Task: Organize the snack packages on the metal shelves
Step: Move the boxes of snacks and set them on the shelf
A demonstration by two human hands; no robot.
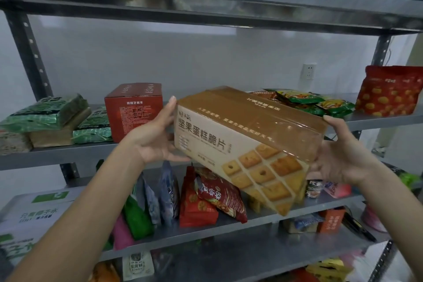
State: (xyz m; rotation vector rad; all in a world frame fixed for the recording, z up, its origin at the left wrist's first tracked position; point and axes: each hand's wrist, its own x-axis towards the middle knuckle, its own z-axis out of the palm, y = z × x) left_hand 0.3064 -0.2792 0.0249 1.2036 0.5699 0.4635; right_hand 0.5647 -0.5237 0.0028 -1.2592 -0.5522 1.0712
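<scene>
Nearest the lens, two bare forearms are raised toward the shelving, and a large tan biscuit carton (247,144) is carried between the hands. The left hand (158,135) is laid flat against the carton's left end, fingers straight and pointing up, thumb tucked under the lower edge. The right hand (343,155) is pressed against the opposite end. One digit is stretched along the upper edge, and the rest is largely hidden behind the carton. Nothing is clenched; the carton appears to be clamped by inward pressure from both palms, probably because it is too wide for one hand.

The carton is held in the air, tilted with its right end lower, and touches no shelf. Its printed face is turned toward the camera, possibly so that the label can be read before a spot is chosen.

Behind the carton runs the middle metal shelf (57,155). Left of the carton a red box (134,110) stands upright, and further left green tea packs (43,114) are stacked. Behind the carton's right end, green snack packets (315,101) lie loose, and beyond them a red patterned bag (389,90) stands upright. Below the carton, red snack pouches (212,197) lean on the lower shelf (229,229).

The gap behind the carton, between the red box and the green snack packets, looks like the likeliest slot. The carton would need levelling first.
</scene>
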